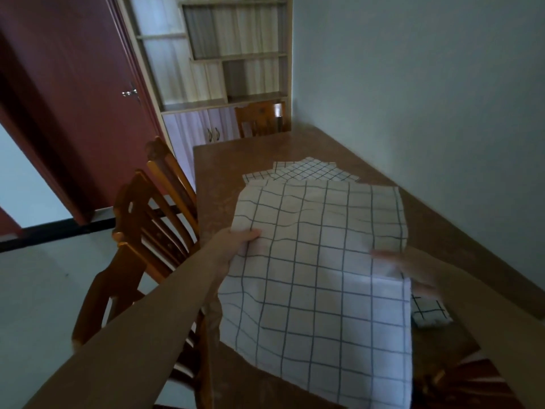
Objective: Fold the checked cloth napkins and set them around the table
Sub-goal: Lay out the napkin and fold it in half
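Two bare hands work a large white cloth napkin with a dark grid check (318, 261), which lies spread over the near part of the brown wooden table (224, 172) and hangs a little past its near-left edge. The left hand (236, 243) holds the napkin's left edge, thumb lying on top of the cloth and the other fingers hidden beneath it, so it grips the fabric. The right hand (413, 270) is at the napkin's right edge, where a fold of cloth lies over itself; it is blurred, its fingers look stretched out flat towards the cloth, and whether they pinch it cannot be told.

Beyond the far edge of the big napkin, more checked napkins (306, 171) lie flat on the table, partly overlapping one another, one with a finer grid. Just right of the big napkin, close under the right forearm, a small folded checked napkin (430, 314) rests on the table.

Left of the table stand two orange-brown wooden slat-back chairs (153, 219), pushed close to its edge. Another wooden chair (259, 119) stands at the table's far end, before a pale shelf cabinet (236, 54). A dark red door (73, 98) is on the left of it.
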### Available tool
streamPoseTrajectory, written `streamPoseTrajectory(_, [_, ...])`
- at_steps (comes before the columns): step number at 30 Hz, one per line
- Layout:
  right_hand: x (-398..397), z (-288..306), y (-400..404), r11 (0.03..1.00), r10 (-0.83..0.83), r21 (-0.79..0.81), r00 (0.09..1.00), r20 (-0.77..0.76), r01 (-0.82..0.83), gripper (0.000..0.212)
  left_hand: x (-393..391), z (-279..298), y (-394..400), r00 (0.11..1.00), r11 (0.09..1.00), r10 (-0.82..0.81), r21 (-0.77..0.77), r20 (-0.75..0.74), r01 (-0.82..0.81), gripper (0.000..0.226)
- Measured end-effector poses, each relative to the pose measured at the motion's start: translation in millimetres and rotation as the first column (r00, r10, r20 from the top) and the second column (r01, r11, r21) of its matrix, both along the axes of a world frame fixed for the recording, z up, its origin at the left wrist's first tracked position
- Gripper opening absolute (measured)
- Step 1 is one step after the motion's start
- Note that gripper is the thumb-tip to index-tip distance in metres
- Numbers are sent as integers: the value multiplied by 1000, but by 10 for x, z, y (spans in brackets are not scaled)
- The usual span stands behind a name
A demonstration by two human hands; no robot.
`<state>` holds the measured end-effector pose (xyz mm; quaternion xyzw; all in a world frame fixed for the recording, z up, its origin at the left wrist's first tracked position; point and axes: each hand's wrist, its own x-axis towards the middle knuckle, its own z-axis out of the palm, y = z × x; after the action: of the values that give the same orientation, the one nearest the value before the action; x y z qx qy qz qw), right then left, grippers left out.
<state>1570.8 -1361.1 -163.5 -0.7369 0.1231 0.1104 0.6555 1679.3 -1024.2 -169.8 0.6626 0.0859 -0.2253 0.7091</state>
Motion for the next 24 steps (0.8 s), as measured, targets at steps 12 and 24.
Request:
streamPoseTrajectory(12, [48, -37, -93, 931, 218, -232, 939, -266, -282, 35, -52, -207, 319, 945, 909, -324, 262, -42, 323, 41])
streamPoseTrajectory(24, [230, 102, -91, 990, -111, 86, 994, 11, 109, 20, -22, -53, 296, 992, 996, -59, 76, 114, 51, 18])
